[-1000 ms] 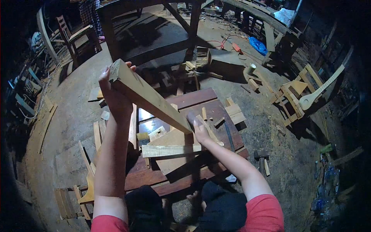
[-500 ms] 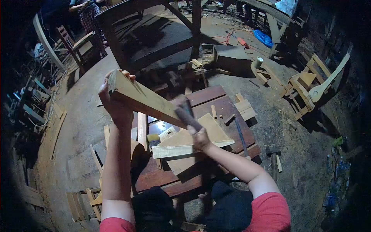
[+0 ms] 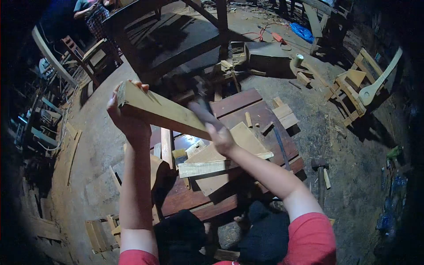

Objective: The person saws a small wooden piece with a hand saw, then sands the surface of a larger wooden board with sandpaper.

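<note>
My left hand is wrapped round the upper end of a thick, pale wooden beam, which slants down to the right. Gripped in my right hand is a dark, block-like tool, blurred by motion; it lies against or close to the beam's lower end, and its exact kind cannot be made out. Below my hands, a wedge-shaped wooden board and a pale wooden strip rest on a low reddish-brown wooden table. A brush-like item lies left of the board.
A hammer lies on the floor to the right. Beyond it stands a small wooden frame with a guitar-shaped wooden piece. A large dark bench stands ahead. Another person is at the far left.
The dark tool in my right hand has shifted slightly up and left along the beam. My left hand keeps its grip on the upper end. The view has shifted a little.
</note>
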`<act>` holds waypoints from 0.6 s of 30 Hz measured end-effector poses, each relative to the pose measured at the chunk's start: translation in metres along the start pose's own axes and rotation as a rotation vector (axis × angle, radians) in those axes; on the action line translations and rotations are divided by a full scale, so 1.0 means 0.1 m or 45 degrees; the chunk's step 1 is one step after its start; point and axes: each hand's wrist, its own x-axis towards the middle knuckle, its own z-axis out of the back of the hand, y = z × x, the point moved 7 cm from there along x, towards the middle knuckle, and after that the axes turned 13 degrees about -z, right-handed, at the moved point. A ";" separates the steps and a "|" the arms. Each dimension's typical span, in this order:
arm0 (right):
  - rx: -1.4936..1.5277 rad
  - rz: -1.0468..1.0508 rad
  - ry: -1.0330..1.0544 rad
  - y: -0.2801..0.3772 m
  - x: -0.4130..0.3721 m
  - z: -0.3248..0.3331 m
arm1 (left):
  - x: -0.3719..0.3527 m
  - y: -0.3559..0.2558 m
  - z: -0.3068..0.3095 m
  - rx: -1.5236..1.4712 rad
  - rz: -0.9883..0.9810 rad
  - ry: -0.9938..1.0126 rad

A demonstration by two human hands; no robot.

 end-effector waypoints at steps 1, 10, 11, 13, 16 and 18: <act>-0.095 -0.076 -0.101 -0.17 -0.13 0.15 | 0.01 0.00 0.02 0.008 0.001 0.020; -0.040 -0.028 -0.007 0.84 0.00 0.03 | 0.03 0.00 0.00 -0.087 0.030 -0.019; 0.080 0.000 0.088 1.11 0.00 -0.06 | 0.02 -0.02 -0.01 -0.051 0.019 -0.072; -0.052 0.059 0.030 1.14 -0.07 -0.09 | -0.01 -0.02 0.02 -0.010 0.019 -0.120; -0.230 0.167 -0.237 0.53 -0.25 0.11 | 0.03 -0.02 -0.04 -0.064 0.007 0.035; -0.473 -0.522 -0.235 -0.41 -0.47 0.43 | 0.01 -0.05 -0.06 -0.067 -0.047 0.082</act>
